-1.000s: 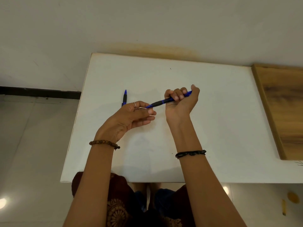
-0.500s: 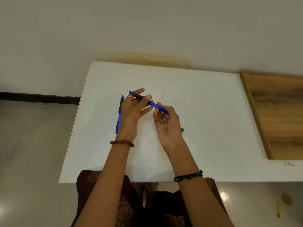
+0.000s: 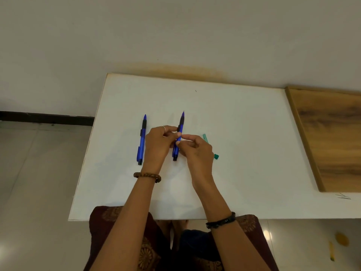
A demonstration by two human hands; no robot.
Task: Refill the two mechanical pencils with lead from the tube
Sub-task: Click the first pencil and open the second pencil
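Two blue mechanical pencils with black grips lie tip-away on the white table (image 3: 244, 153). The left pencil (image 3: 142, 140) lies alone, just left of my left hand. The second pencil (image 3: 181, 123) runs between my hands, parallel to the first. My left hand (image 3: 158, 147) pinches its barrel near the grip. My right hand (image 3: 198, 153) pinches the same barrel a little lower with thumb and curled fingers. The green lead tube (image 3: 204, 137) lies on the table under my right hand; only its two ends show.
A wooden board (image 3: 332, 137) lies on the table's right side. The wall runs along the table's far edge, and the floor drops off past its left edge. Small pen marks (image 3: 343, 196) sit near the right front edge.
The second pencil was held slanted above the table between both hands. It now points straight away, lowered to the table beside the first pencil. Both hands came closer together.
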